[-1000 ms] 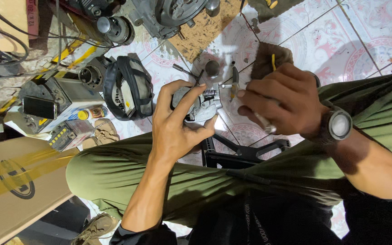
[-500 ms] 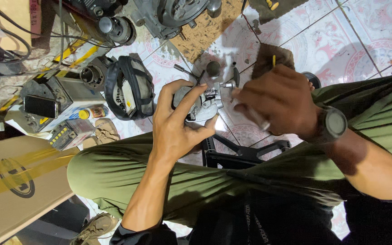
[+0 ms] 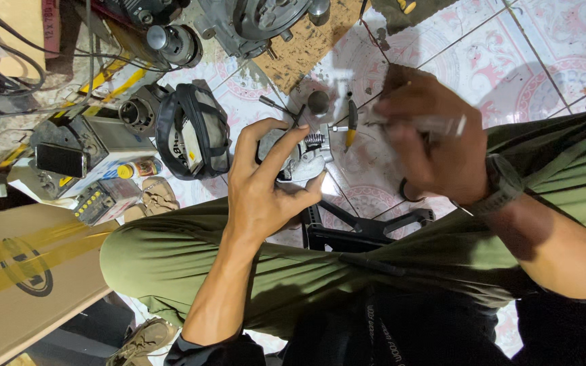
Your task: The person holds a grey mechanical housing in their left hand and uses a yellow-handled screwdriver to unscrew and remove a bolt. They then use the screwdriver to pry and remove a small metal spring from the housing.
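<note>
Patterned floor tiles [image 3: 564, 47] spread beyond both hands. Left hand [image 3: 266, 190] grips a small grey metal part [image 3: 303, 152] above the knee; right hand [image 3: 435, 146], blurred, clenches a slim tool [image 3: 435, 124] just beside it. A slip could drop loose pieces among the clutter.

L. hand [image 3: 266, 186] fingers curled in grip, forearm angled up; r. hand [image 3: 432, 146] closed, blurred, wrist bent.
</note>
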